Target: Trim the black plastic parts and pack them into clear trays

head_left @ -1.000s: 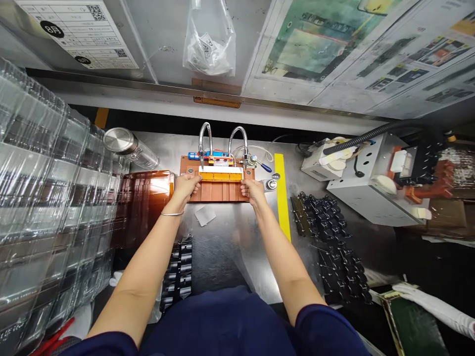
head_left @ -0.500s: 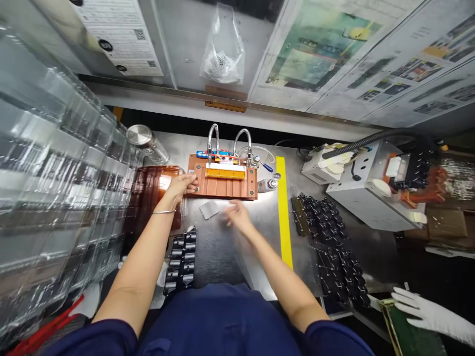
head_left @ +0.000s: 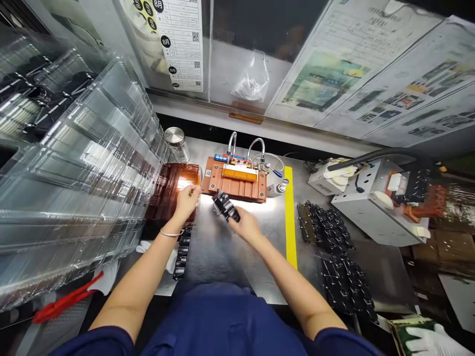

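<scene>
My right hand (head_left: 245, 225) grips a black moulded plastic part (head_left: 225, 205) by its near end, tilted over the metal bench in front of the brown fixture (head_left: 239, 189). A white-and-orange slotted block (head_left: 240, 173) sits on that fixture beneath two bent metal hoses. My left hand (head_left: 188, 199) has its fingertips pinched together beside the amber plastic trays (head_left: 172, 178), left of the fixture. Whatever lies between those fingertips is too small to make out. Below my left wrist, a row of black parts (head_left: 181, 253) lies on the bench.
Stacked clear plastic trays (head_left: 100, 163) rise along the left. A glass jar (head_left: 177, 146) and a small metal bottle (head_left: 276, 190) flank the fixture. Right of the yellow tape (head_left: 290, 222) lie rows of black parts (head_left: 334, 232) and a machine (head_left: 371, 198). A co-worker's white-gloved hand (head_left: 430, 341) shows lower right.
My right hand, empty before, now holds a black part. My left hand has let go of the fixture's left edge and closed its fingertips. The small grey plate on the bench no longer shows.
</scene>
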The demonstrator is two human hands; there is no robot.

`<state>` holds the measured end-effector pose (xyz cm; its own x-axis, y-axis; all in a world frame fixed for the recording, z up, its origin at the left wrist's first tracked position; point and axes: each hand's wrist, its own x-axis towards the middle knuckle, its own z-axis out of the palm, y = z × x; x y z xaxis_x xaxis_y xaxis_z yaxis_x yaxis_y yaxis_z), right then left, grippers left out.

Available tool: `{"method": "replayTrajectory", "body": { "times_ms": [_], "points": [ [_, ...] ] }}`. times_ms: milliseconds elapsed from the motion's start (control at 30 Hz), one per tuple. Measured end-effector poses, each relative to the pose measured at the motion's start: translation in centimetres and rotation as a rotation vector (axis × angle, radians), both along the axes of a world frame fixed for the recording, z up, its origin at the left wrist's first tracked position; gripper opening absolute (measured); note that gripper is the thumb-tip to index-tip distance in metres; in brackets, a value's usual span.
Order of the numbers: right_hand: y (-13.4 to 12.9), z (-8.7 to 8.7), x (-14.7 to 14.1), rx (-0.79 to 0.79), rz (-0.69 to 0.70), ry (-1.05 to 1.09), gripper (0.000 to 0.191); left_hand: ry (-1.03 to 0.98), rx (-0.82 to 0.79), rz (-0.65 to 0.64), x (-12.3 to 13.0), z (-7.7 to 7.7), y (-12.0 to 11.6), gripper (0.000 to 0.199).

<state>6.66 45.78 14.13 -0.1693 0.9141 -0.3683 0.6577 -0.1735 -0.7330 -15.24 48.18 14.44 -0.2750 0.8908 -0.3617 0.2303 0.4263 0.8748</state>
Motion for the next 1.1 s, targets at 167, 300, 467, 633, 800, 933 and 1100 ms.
{"method": "replayTrajectory", "body": {
  "times_ms": [167,300,467,633,800,933,1100],
  "points": [
    [5.7,0.4,1.4,0.294,0.157,-0.241,0.046,0.189,0.274,-0.272,4.8,0.4,1.5,0.021],
    [6.3,-1.3,1.6,0.394,0.268,-0.363,0.037,0.287,0.347,-0.486,7.5,-1.2,3.8,0.018],
    [10.6,-1.1,6.5,0.396,0.159,-0.541,0.035,0.356,0.345,-0.542,8.0,-3.9,7.2,0.027],
    [17.3,-0.5,11.7,0.282,-0.011,-0.714,0.028,0.367,0.317,-0.537,8.7,-5.6,8.2,0.036],
    [20.9,-0.8,13.5,0.175,-0.060,-0.740,0.016,0.346,0.291,-0.540,8.9,-5.9,7.8,0.036],
    [21.1,-0.2,13.9,0.178,-0.106,-0.681,0.031,0.344,0.265,-0.516,8.4,-5.0,8.2,0.030],
    [17.6,-0.5,11.1,0.198,-0.124,-0.497,0.032,0.433,0.189,-0.310,7.5,-4.5,9.6,0.043]
  ]
}}
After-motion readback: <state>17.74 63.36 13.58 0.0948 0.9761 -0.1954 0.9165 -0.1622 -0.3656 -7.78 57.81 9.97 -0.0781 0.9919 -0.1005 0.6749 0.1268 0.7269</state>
